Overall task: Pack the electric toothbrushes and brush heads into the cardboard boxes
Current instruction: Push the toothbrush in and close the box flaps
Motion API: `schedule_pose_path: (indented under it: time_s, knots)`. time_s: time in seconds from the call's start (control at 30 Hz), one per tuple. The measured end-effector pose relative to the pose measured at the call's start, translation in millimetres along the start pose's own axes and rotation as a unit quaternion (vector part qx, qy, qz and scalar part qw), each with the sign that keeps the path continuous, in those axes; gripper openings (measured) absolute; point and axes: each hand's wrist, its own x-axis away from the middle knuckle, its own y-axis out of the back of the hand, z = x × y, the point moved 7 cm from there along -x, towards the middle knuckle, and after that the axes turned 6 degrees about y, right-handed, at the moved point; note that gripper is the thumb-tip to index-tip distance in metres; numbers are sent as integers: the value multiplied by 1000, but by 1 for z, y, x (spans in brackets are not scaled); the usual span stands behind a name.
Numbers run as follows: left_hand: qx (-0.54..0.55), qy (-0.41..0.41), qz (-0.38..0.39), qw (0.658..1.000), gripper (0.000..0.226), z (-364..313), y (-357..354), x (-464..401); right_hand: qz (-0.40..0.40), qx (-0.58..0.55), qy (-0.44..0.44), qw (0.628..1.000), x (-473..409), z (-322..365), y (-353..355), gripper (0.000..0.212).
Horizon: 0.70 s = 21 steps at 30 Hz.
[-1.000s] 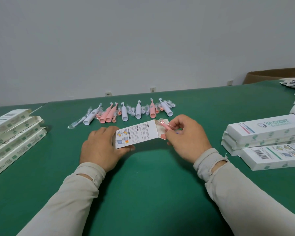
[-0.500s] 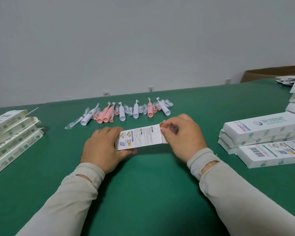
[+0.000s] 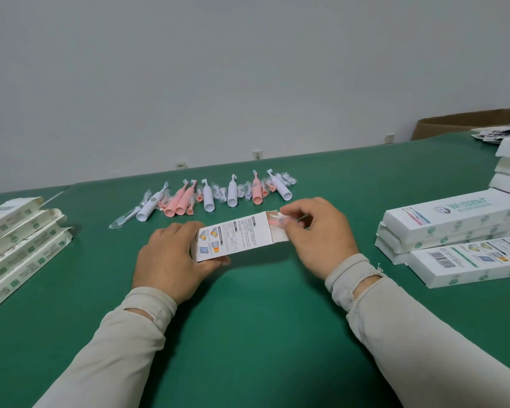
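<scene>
On green felt, hands [image 3: 171,257] [image 3: 318,234] grip a rectangular cardboard box [image 3: 233,237] and wrapped pink brush head [image 3: 277,221].

The table [image 3: 248,334] wears a matt green cloth, felt-like and smooth, with no shine. The box [image 3: 236,238] is thin white printed card with a slight sheen, its torn-looking flap end showing dull raw board. The wrapped head [image 3: 278,221] sits in clear crinkly film, glossy where light catches. The toothbrushes [image 3: 215,192] are smooth plastic, pink and white, softly glossy. Packed boxes [image 3: 454,219] on the right are the same coated card. Sleeves [image 3: 424,334] are soft beige knit, frayed at the right cuff. The wall [image 3: 248,69] is flat matt paint.
</scene>
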Motion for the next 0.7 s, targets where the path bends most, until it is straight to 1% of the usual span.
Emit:
schedule_pose_path:
  time_s: [0.1,0.2,0.3,0.37,0.43,0.6,0.7]
  knots:
    - [0,-12,0,1000,63,-3,-1,0,-28,-32,-19,999,0,-2,5,18]
    - [-4,-13,2,1000,65,-2,-2,-1,-10,-30,-9,999,1,0,-3,16]
    - [7,-15,-3,1000,64,-3,-1,-1,6,-61,-11,998,5,0,-11,12]
    - [13,-19,-3,1000,63,-5,-1,0,22,-93,-7,995,7,1,-15,14]
    - [19,-25,-2,1000,64,-6,-1,0,30,-94,3,995,7,3,-17,18]
    - [37,-45,8,998,67,-10,-2,3,-24,-99,-28,994,5,-6,-10,23]
    - [58,-49,23,997,69,-12,-4,4,-26,-103,-30,994,3,-8,-6,24]
